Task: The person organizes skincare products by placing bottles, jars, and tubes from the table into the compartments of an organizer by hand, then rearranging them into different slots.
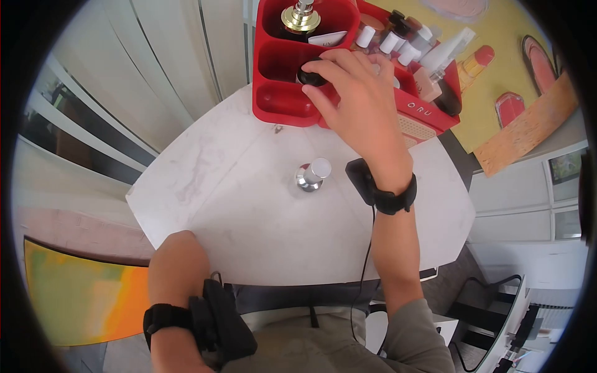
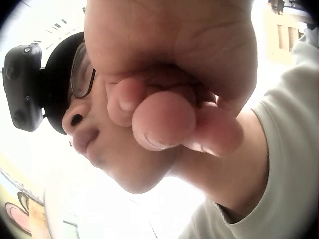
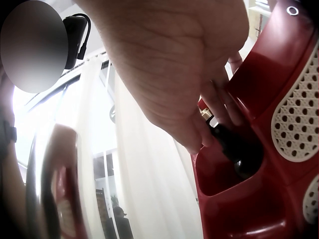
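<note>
My right hand reaches into the red organizer, with thumb and index finger pinching the black cap of a small bottle in the middle left compartment. In the right wrist view the dark bottle leans inside the red compartment below the fingers, which partly cover its top. My left hand rests by the near left table edge. The left wrist view shows its fingers curled toward the palm around nothing visible. On the white marbled table stands a shiny silver bottle.
Behind the black-capped bottle, a gold-collared pump bottle and a white tube fill the back compartment. Several small bottles with white caps crowd the organizer's right side. A cable runs down from the right wrist camera.
</note>
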`<action>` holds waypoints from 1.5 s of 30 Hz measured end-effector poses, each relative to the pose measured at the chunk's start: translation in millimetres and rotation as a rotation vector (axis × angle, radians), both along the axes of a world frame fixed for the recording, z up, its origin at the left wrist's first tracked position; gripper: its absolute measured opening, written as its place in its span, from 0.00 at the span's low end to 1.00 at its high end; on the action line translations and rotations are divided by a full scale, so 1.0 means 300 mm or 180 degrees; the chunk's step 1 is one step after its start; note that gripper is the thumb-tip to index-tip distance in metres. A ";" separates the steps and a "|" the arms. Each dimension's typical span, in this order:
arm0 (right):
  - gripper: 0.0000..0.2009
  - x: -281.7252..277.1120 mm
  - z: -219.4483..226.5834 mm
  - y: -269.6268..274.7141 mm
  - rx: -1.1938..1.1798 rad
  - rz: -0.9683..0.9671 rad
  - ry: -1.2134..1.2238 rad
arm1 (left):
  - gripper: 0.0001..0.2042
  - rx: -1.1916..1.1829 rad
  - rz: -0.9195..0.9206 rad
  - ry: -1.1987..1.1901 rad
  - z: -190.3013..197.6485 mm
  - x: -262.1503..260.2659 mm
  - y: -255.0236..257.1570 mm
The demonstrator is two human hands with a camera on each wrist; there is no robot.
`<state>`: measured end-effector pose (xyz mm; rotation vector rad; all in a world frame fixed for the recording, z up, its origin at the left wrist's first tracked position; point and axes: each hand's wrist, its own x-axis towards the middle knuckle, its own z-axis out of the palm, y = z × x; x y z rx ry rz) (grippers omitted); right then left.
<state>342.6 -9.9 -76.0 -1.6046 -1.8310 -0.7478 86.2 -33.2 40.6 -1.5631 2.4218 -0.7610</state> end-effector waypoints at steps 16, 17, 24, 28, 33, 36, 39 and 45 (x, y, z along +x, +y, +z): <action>0.09 -0.024 0.168 -0.142 0.0316 0.0529 0.0760 | 0.20 -0.2526 0.1843 0.0357 -0.057 0.019 -0.034; 0.09 -0.026 0.187 -0.167 0.0373 0.0629 0.0844 | 0.23 -0.2572 0.1829 0.0262 -0.056 0.025 -0.034; 0.09 -0.082 0.272 -0.322 0.0221 0.1107 0.1130 | 0.25 -0.2670 0.2098 0.0069 -0.074 0.040 -0.060; 0.15 -0.089 0.236 -0.365 -0.1107 0.0980 0.1209 | 0.25 -0.2768 0.2433 0.0317 -0.077 0.036 -0.074; 0.15 -0.127 0.118 -0.320 -0.1661 0.0768 0.0598 | 0.25 -0.2513 0.2639 0.0574 -0.064 0.044 -0.075; 0.14 -0.157 0.116 -0.296 -0.1847 0.0419 0.0582 | 0.24 -0.2392 0.2896 0.0836 -0.050 0.046 -0.082; 0.13 -0.158 0.097 -0.285 -0.1627 0.0340 0.0672 | 0.24 -0.2593 0.2999 0.0935 -0.069 0.043 -0.078; 0.08 -0.115 0.040 -0.233 -0.1703 0.0728 0.0791 | 0.21 -0.2441 0.2883 0.0470 -0.086 0.056 -0.054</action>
